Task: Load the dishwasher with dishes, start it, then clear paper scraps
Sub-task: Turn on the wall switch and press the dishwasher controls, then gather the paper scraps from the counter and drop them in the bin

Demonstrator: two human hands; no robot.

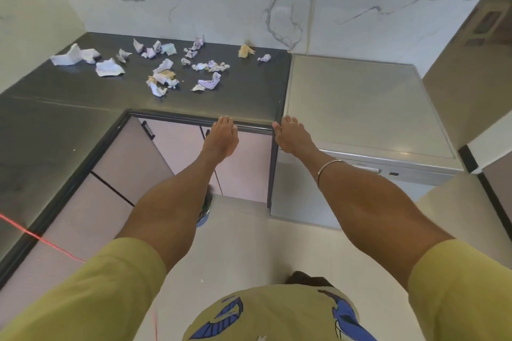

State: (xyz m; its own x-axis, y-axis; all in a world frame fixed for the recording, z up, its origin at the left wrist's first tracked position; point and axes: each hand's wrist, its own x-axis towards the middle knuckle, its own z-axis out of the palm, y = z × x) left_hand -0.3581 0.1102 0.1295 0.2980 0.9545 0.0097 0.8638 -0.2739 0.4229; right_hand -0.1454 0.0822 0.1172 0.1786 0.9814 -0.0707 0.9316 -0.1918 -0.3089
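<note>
Several crumpled paper scraps (163, 75), white, lilac and tan, lie scattered over the dark countertop (83, 97) toward its back. To the right stands the steel dishwasher (365, 102) with its door closed. My left hand (221, 137) rests flat with straight fingers on the countertop's front edge. My right hand (291, 134) lies with straight fingers on the front left corner of the dishwasher's top. Neither hand holds anything. No dishes are in sight.
Pale cabinet doors (177, 144) with dark handles sit under the L-shaped counter. A white marble wall (235, 0) carries two sockets, one with a cord plugged in. A steel fridge (476, 58) stands at the far right. A partly hidden object (205, 210) lies on the pale floor.
</note>
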